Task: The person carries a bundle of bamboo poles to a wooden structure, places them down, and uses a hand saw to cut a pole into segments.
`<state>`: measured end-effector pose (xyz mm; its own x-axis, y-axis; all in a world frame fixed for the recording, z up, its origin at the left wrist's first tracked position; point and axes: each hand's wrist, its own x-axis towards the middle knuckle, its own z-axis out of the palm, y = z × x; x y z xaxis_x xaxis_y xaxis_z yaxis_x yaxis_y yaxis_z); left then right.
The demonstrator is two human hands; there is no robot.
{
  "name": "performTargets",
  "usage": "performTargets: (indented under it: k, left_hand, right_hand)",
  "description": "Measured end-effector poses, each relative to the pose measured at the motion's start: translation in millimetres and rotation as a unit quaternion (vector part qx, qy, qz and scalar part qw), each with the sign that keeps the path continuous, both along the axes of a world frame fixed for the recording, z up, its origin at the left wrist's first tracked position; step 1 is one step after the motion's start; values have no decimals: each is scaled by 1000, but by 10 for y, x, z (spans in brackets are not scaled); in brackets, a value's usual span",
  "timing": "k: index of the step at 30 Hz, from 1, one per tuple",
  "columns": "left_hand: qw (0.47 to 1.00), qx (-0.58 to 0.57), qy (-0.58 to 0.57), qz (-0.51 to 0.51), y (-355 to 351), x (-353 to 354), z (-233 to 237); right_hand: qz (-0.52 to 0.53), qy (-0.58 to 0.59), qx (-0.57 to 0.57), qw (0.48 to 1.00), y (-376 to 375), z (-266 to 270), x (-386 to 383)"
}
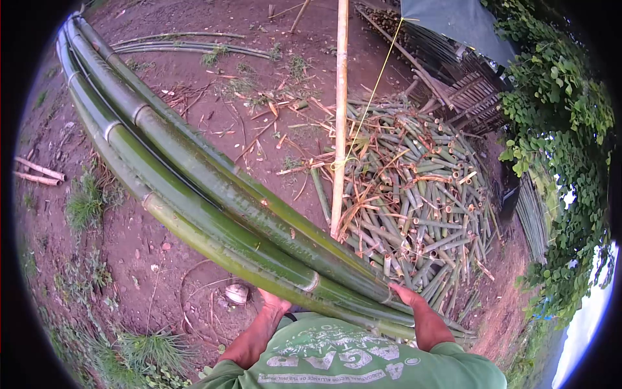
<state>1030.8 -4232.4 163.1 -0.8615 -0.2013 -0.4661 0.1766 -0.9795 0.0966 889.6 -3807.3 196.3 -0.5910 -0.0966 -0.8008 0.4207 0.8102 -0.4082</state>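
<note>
A bundle of several thick green bamboo poles (214, 194) runs diagonally from the upper left to the lower right, close in front of my green shirt. My left hand (275, 301) supports the near side of the bundle, its fingers mostly hidden beneath the lowest pole. Farther right, my right hand (407, 296) lies over the poles near their lower right end and grips them; part of its fingers is out of sight.
An upright pole (340, 117) with yellow string stands beyond the bundle. Behind it lies a large heap of cut bamboo pieces (421, 194). Thin poles (194, 47) lie on the dirt at the upper left. A grey tarp (457, 26) and leafy branches (557, 117) are at the right.
</note>
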Motion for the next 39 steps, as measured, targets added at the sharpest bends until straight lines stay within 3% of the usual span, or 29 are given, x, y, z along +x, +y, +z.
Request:
performTargets:
  k: [2, 5, 8, 10, 12, 14, 18, 21, 24, 25, 28, 29, 30, 32, 35, 39]
  left_hand:
    - [1000, 8, 9, 4, -160, -204, 20]
    - [1000, 8, -3, 12, -491, -675, 78]
    - [998, -3, -57, -8, -770, -1057, 96]
    - [997, 0, -82, -13, -936, -1281, 74]
    - [996, -9, -89, -15, -1052, -1547, 195]
    - [990, 1, -137, -24, -1138, -1713, 73]
    - [995, 18, -85, -40, -1327, -2025, 137]
    - [997, 35, -55, -39, -1477, -2159, 3]
    - [994, 16, -103, -32, -1639, -2303, 0]
    - [992, 39, -114, -35, -1698, -2348, 74]
    - [993, 19, -105, -46, -1904, -2348, -418]
    - [993, 72, -61, -73, -2015, -2408, -304]
    - [993, 69, -65, -73, -2100, -2462, -354]
    - [992, 57, -84, -74, -2250, -2459, -456]
    - [992, 64, -70, -78, -2378, -2549, -318]
    - [988, 88, -71, -108, -2514, -2669, -258]
  right_hand:
    - [15, 17, 46, 999, 165, -684, -366]
    - [67, 19, 105, 992, -744, -209, -674]
    - [45, -40, 90, 994, -924, -483, -1136]
    - [18, -88, 75, 993, -1399, 29, -1430]
    - [48, -38, 17, 998, -1563, 122, -1615]
    - [42, -60, 32, 997, -1360, -311, -1719]
    - [-5, -53, 43, 998, -1295, -730, -1938]
    - [-22, -64, 104, 992, -1445, -583, -1965]
    - [-10, -43, 83, 996, -1938, -5, -1937]
    - [0, -38, 129, 991, -2042, 49, -1938]
    - [12, -74, 111, 991, -1732, -775, -1892]
    - [19, -41, 121, 992, -2084, -306, -1889]
    - [25, -6, 145, 989, -2076, -468, -1852]
    - [-5, -53, 99, 994, -2460, -45, -1888]
    - [-46, -64, 102, 992, -2552, -70, -1829]
    - [-67, -54, 124, 989, -2861, 299, -1809]
